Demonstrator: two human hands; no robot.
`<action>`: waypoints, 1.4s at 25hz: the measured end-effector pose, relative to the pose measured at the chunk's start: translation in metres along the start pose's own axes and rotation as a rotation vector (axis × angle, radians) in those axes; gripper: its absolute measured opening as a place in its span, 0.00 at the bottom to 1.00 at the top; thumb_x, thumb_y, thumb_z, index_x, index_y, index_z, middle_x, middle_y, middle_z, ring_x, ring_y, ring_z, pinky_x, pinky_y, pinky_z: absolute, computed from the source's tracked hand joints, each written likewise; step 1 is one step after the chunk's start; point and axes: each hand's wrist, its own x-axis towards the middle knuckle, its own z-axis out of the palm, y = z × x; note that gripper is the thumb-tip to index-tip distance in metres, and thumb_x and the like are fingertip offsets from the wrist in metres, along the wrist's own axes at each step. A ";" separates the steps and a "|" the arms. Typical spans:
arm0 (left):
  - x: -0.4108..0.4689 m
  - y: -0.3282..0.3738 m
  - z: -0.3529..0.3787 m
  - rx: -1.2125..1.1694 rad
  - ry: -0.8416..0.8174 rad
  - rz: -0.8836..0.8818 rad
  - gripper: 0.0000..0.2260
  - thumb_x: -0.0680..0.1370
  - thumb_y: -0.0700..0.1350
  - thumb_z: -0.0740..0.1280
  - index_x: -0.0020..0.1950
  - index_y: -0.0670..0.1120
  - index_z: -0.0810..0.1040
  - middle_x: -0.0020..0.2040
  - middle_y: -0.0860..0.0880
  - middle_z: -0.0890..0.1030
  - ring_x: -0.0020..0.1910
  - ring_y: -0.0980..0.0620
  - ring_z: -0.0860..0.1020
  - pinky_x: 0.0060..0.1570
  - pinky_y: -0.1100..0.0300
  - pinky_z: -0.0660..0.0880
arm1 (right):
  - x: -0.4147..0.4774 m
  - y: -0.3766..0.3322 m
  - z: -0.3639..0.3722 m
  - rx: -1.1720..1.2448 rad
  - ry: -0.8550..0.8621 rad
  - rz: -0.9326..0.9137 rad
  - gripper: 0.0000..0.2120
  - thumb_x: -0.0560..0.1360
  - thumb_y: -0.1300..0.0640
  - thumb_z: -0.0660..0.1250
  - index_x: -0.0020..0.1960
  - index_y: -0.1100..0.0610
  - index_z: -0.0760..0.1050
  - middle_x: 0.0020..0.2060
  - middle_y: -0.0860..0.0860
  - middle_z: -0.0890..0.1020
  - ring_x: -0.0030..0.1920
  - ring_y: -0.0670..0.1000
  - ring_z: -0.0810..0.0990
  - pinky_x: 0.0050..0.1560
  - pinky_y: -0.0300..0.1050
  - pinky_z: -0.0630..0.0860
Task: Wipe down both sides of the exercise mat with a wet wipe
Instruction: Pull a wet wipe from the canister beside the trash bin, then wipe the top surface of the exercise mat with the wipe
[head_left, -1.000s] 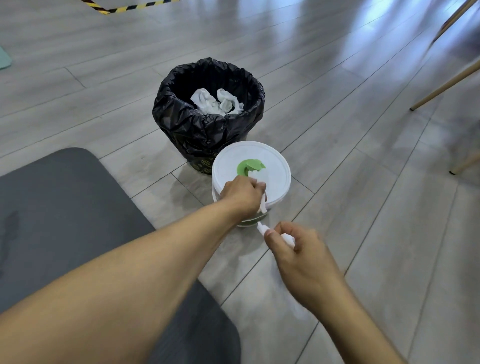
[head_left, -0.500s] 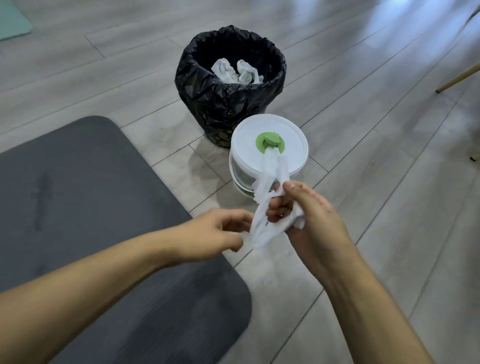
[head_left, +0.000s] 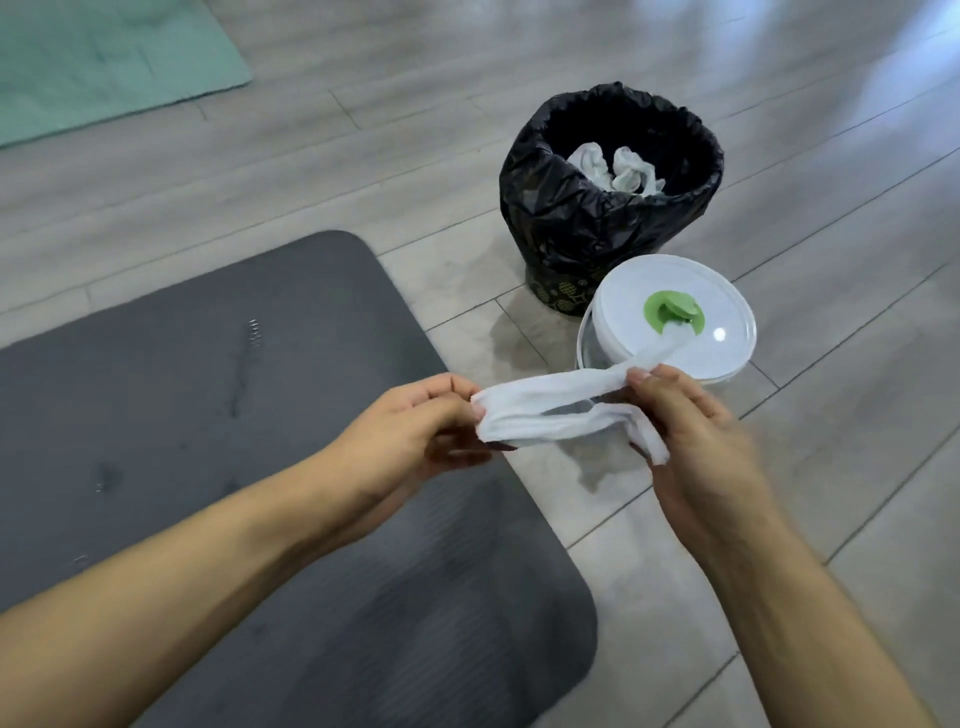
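A dark grey exercise mat (head_left: 218, 415) lies flat on the floor at the left, its rounded corners towards the right. A white wet wipe (head_left: 545, 410) is stretched between my hands above the mat's right edge. My left hand (head_left: 415, 431) pinches its left end. My right hand (head_left: 691, 431) grips its right end. From there a twisted strand of the wipe still runs up into the green opening of the white wipe tub (head_left: 670, 322) on the floor.
A small bin lined with a black bag (head_left: 608, 208) stands just behind the tub and holds crumpled white wipes. A teal mat (head_left: 104, 57) lies at the far left. Grey plank flooring surrounds everything.
The wipe has been drawn out of the tub and spread sideways. My left hand left the tub lid and took the wipe's left end. The view shifted left.
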 end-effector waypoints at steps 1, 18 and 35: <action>-0.003 0.003 -0.003 -0.019 0.016 0.011 0.05 0.80 0.37 0.65 0.45 0.42 0.77 0.44 0.39 0.79 0.49 0.44 0.81 0.59 0.53 0.80 | 0.000 0.001 0.006 -0.062 -0.010 -0.051 0.05 0.77 0.60 0.68 0.48 0.59 0.81 0.45 0.56 0.83 0.48 0.53 0.82 0.55 0.49 0.78; -0.029 -0.010 -0.071 0.466 0.097 0.120 0.13 0.82 0.47 0.67 0.46 0.39 0.85 0.42 0.36 0.84 0.39 0.49 0.81 0.46 0.53 0.82 | 0.026 0.002 0.044 -0.007 0.303 -0.320 0.05 0.81 0.59 0.64 0.54 0.60 0.75 0.36 0.48 0.81 0.37 0.46 0.80 0.46 0.48 0.81; -0.020 -0.021 -0.079 0.341 0.207 0.133 0.15 0.83 0.50 0.66 0.48 0.38 0.79 0.43 0.41 0.83 0.42 0.49 0.78 0.45 0.50 0.77 | -0.023 0.046 0.085 -0.043 -0.377 0.143 0.10 0.64 0.56 0.76 0.43 0.57 0.81 0.38 0.55 0.83 0.35 0.48 0.77 0.37 0.40 0.73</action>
